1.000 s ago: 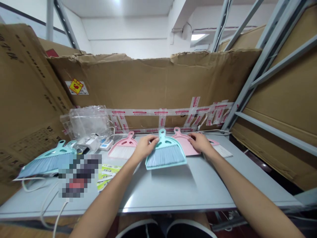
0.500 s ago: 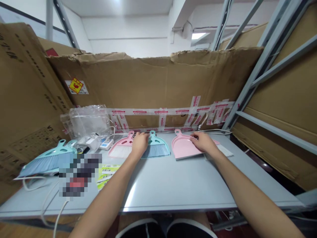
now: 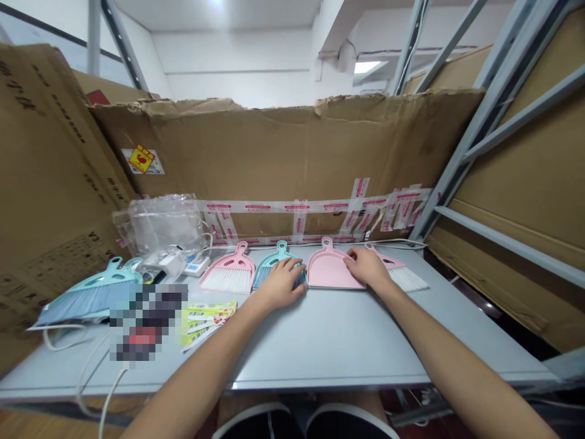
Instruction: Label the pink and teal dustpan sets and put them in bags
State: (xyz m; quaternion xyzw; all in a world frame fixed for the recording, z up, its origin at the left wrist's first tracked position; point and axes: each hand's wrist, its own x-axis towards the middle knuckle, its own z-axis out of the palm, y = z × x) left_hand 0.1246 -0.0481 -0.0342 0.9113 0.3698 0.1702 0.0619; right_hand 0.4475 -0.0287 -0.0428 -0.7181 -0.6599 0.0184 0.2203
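Head view: your left hand (image 3: 282,285) lies open and palm down on a teal hand brush (image 3: 272,268), covering its lower right side without closing around it. Your right hand (image 3: 367,269) is also open, its fingertips (image 3: 350,258) resting on the right edge of a pink dustpan (image 3: 331,272), which sits just beside the teal brush. Just right of your right hand lies a pink brush (image 3: 404,278) with white bristles, and left of the teal brush lies another pink brush (image 3: 228,274). Farther left are a second teal brush (image 3: 86,300), a clear plastic bag (image 3: 159,225), and printed labels (image 3: 205,324). All of these rest on a gray table (image 3: 329,347), backed by a taped cardboard sheet (image 3: 274,158).
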